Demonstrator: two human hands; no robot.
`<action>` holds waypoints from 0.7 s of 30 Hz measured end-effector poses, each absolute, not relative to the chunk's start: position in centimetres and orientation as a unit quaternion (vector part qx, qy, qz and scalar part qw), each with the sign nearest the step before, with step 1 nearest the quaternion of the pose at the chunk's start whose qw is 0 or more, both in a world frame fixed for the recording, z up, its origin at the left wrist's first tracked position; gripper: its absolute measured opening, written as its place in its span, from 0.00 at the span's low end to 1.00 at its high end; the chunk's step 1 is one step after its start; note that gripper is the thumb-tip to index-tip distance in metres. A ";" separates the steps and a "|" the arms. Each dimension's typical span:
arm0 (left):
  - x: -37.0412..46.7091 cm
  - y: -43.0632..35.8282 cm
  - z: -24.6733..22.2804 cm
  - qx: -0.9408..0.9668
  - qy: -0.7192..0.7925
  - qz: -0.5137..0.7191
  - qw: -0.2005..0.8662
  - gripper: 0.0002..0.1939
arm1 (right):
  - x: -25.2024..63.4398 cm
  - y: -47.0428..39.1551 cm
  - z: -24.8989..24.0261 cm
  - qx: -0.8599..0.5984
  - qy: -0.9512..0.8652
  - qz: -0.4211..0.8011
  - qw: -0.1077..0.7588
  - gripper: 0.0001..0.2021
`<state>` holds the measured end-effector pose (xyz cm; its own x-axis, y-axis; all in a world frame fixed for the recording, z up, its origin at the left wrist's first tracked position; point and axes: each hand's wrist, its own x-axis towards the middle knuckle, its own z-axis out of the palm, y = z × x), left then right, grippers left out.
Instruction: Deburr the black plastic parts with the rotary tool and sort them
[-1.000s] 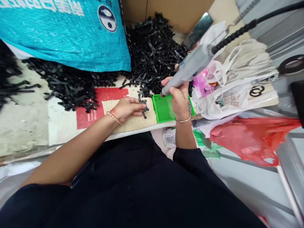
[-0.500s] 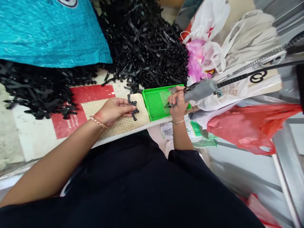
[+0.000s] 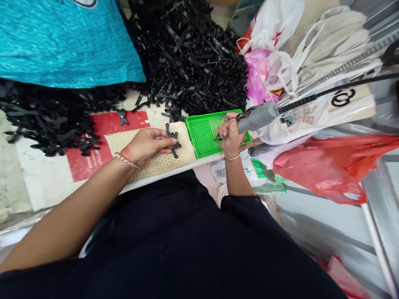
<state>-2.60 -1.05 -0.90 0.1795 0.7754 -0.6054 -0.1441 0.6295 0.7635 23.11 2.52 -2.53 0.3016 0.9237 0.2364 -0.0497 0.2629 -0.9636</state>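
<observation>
My left hand (image 3: 150, 144) pinches a black plastic part (image 3: 175, 145) with several arms and round ends, over the right end of a cream honeycomb-patterned pad (image 3: 149, 167). In my right hand (image 3: 231, 136) is a grey power screwdriver (image 3: 257, 118), fingers wrapped round its front end, its tip pointing left. That tip is above a green perforated tray (image 3: 199, 153) whose right part holds many small metal screws (image 3: 225, 117). My fingers partly hide the tray's right side and the screwdriver's nose.
A big heap of black plastic parts (image 3: 193, 62) lies behind the tray. More are at left, beside a blue sack (image 3: 68, 45). One black part (image 3: 122, 116) rests on the red printed sheet (image 3: 102, 124). Plastic bags, one red (image 3: 336, 164), fill the right. A cable and spring run from the screwdriver.
A black part now lies on the red sheet, where none lay before. The screwdriver has shifted slightly left with my right hand. My left hand keeps its hold and has barely moved.
</observation>
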 end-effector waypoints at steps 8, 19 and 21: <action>-2.8 -1.0 -1.2 0.298 0.552 0.314 0.713 0.15 | 23.3 2.5 -3.0 -0.471 -0.481 0.382 0.634 0.27; -2.8 -1.1 -1.2 0.306 0.554 0.314 0.708 0.15 | 23.4 2.4 -2.9 -0.490 -0.473 0.383 0.624 0.28; -2.8 -1.1 -1.3 0.305 0.552 0.315 0.709 0.14 | 23.4 2.4 -2.9 -0.493 -0.472 0.384 0.622 0.28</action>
<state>-2.84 -1.07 -1.29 0.1913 0.7835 -0.5912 -0.1097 0.6156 0.7804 23.41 2.42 -2.95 0.2604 0.9428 0.2083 -0.0123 0.2190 -0.9757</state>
